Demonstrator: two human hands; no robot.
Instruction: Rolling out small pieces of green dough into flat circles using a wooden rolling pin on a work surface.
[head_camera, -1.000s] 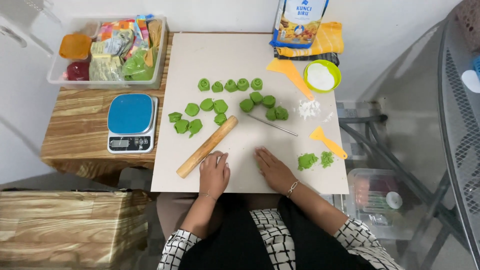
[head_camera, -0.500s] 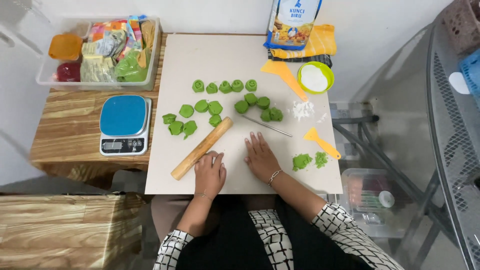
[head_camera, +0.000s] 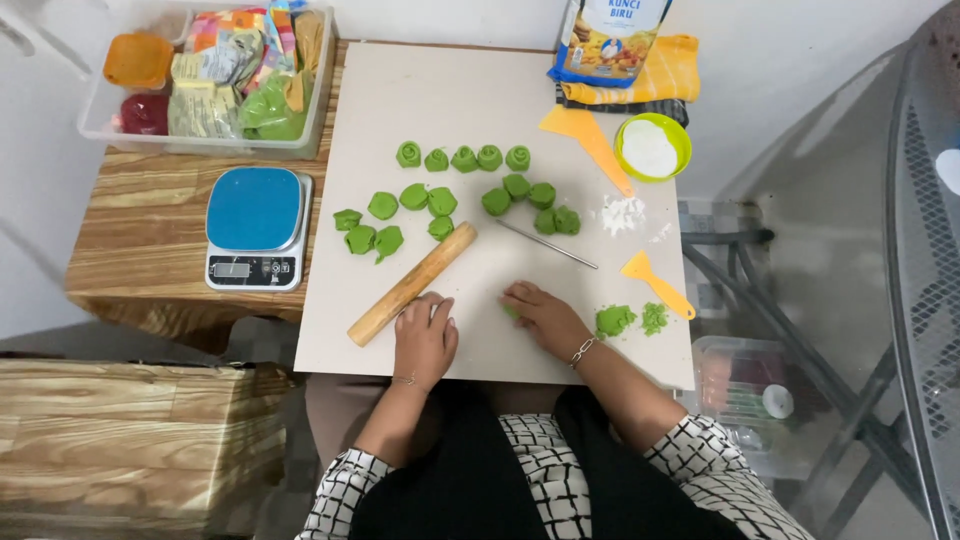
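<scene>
Two bare hands are resting at the 6 o'clock edge of a big pale board (head_camera: 400, 110). The left hand (head_camera: 425, 335) is lying flat with its fingers close together, and its fingertips are touching the low end of a wooden rolling pin (head_camera: 412, 284). It is not gripping the pin. The pin is lying slanted, with its top end pointing to 1 o'clock. The right hand (head_camera: 540, 315) is pressing down on a small green dough bit (head_camera: 511, 312), which is peeking out at 9 o'clock from under the fingers. I cannot tell if the fingers are pinching it or just covering it. Many green dough pieces (head_camera: 462, 158) are sitting in rows at 12 o'clock from the hands. More green dough crumbs (head_camera: 615, 321) are lying at 3 o'clock from the right hand, just beside a small yellow scraper (head_camera: 655, 282). A thin metal stick (head_camera: 547, 244) is lying at 12 o'clock from the right hand. A blue kitchen scale (head_camera: 256, 226) is sitting at 10 o'clock from the left hand, on a wooden table (head_camera: 140, 240). A green bowl (head_camera: 653, 147) with white flour is sitting at 1 o'clock, well apart from the hands.
</scene>
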